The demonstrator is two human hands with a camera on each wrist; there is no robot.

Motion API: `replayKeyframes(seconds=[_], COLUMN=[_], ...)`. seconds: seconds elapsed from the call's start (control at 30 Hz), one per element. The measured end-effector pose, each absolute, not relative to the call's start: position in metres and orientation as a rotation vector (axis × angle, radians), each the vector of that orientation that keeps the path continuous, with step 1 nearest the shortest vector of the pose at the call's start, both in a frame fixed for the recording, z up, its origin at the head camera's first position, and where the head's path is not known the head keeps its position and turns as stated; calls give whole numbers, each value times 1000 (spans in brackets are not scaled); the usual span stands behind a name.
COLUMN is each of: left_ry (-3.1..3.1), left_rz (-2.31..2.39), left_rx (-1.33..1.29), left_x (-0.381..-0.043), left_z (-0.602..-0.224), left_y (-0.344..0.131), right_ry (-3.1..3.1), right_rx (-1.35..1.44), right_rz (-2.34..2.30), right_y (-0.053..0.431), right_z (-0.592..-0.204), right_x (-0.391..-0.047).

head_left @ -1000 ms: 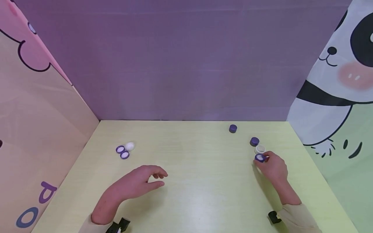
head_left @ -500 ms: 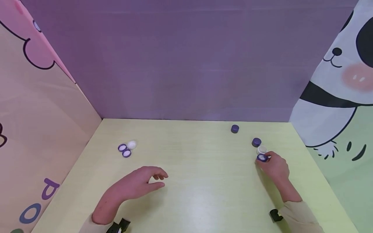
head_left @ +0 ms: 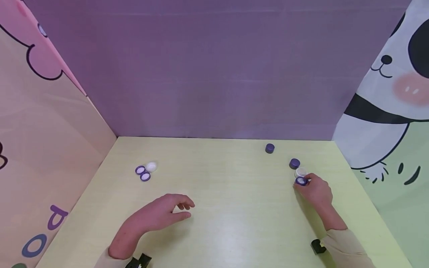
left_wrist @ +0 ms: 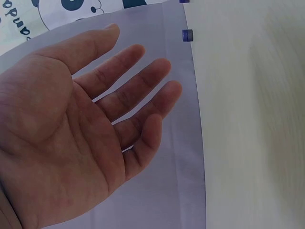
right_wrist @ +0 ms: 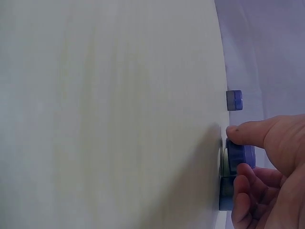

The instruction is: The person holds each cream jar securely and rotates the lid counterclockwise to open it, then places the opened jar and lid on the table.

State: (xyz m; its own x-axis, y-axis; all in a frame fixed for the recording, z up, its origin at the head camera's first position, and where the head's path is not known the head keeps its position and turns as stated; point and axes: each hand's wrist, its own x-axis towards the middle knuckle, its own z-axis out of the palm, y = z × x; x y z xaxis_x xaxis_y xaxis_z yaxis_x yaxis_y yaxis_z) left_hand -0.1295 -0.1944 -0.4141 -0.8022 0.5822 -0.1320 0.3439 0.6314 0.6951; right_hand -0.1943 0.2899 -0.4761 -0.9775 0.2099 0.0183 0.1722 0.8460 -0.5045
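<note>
My right hand (head_left: 315, 191) pinches a small round purple container (head_left: 301, 181) between thumb and fingers at the right of the table; its upward face shows a whitish centre inside a purple rim. Directly behind it is a whitish round container (head_left: 301, 171), partly overlapped in the head view. A second purple container (head_left: 294, 163) stands just beyond that one. Over the left-middle of the table, my left hand (head_left: 164, 212) hangs with loosely bent fingers and holds nothing. In the left wrist view its palm and spread fingers show plainly.
Farther back stands another purple container (head_left: 269, 148). At the left lie two flat purple rings with white centres (head_left: 145, 176) beside a white disc (head_left: 151, 166). A purple wall (head_left: 221, 74) rises behind the pale table (head_left: 231, 193), with printed side walls left and right.
The head view has shifted slightly. My right hand keeps its pinch on the purple container in nearly the same spot; my left hand has moved only a little.
</note>
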Motion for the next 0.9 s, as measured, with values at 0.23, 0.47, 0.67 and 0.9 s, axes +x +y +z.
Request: replayKeyframes(seconds=[0.23, 0.47, 0.67, 0.9], left_ry=[2524, 2521, 2516, 2518], left_rz=[972, 982, 987, 981], left_rx=[743, 729, 721, 723], left_x=[-127, -126, -125, -125], left_z=[-415, -416, -417, -418], left_y=[-198, -201, -201, -201], right_ry=[-2972, -2983, -2985, -2978], right_rx=[-293, -272, -272, -275], right_rz=[761, 760, 770, 740], right_y=[289, 289, 292, 291], right_z=[-475, -474, -475, -472], right_x=[-195, -195, -193, -192])
